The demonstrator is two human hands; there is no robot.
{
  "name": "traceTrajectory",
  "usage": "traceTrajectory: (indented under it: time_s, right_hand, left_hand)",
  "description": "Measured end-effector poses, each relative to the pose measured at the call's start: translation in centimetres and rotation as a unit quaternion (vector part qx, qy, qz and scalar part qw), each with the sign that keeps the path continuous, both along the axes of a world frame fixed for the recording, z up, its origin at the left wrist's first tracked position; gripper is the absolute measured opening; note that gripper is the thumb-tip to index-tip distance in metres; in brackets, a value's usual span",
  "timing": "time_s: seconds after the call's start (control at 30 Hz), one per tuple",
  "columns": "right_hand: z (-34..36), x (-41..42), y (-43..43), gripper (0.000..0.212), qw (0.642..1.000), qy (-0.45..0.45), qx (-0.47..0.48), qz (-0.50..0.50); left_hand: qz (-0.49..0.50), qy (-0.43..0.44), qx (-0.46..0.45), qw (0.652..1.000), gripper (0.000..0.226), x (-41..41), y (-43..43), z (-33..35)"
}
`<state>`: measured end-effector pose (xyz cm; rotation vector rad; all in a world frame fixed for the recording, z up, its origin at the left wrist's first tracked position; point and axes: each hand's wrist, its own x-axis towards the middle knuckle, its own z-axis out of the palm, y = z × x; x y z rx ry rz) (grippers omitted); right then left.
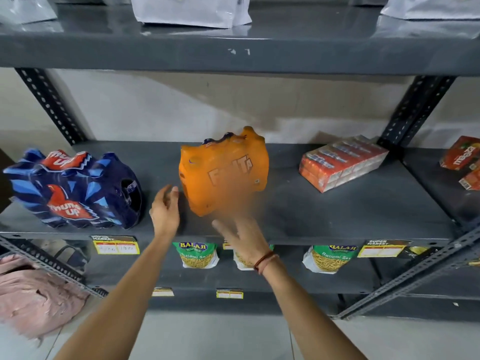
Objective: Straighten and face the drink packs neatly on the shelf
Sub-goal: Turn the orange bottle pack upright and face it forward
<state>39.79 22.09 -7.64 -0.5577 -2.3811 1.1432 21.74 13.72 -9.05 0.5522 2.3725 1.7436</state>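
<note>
An orange shrink-wrapped Fanta pack stands turned at an angle in the middle of the grey shelf. My left hand is open just left of its lower corner, fingers close to the wrap. Low in front of the pack is my right hand, blurred, fingers spread and empty. A dark blue Thums Up pack stands at the shelf's left end, turned slightly. Lying flat and skewed at the back right is an orange-red pack of juice cartons. Red Maaza cartons sit on the adjoining shelf at the far right.
White bags sit on the shelf above. Balaji snack bags stand on the shelf below, behind yellow price tags. A pink cloth bundle lies at the lower left. Slotted metal uprights frame the bay on both sides.
</note>
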Motion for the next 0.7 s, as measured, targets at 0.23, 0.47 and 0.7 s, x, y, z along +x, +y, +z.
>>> traceTrajectory:
  time_s: [0.23, 0.47, 0.7]
  right_hand:
    - [3.3, -0.7, 9.0, 0.085, 0.962, 0.058, -0.123, -0.236]
    - [2.1, -1.7, 10.3, 0.081, 0.962, 0.035, -0.194, -0.190]
    - [0.0, 0.0, 7.5, 0.067, 0.962, 0.063, -0.135, -0.227]
  left_hand:
    - [-0.095, -0.026, 0.065, 0.993, 0.072, 5.2, 1.7, 0.8]
    - [-0.113, 0.008, -0.008, 0.994, 0.062, 2.9, 1.2, 0.9]
    - [-0.161, -0.017, -0.044, 0.986, 0.063, 0.5, -0.4, 1.4]
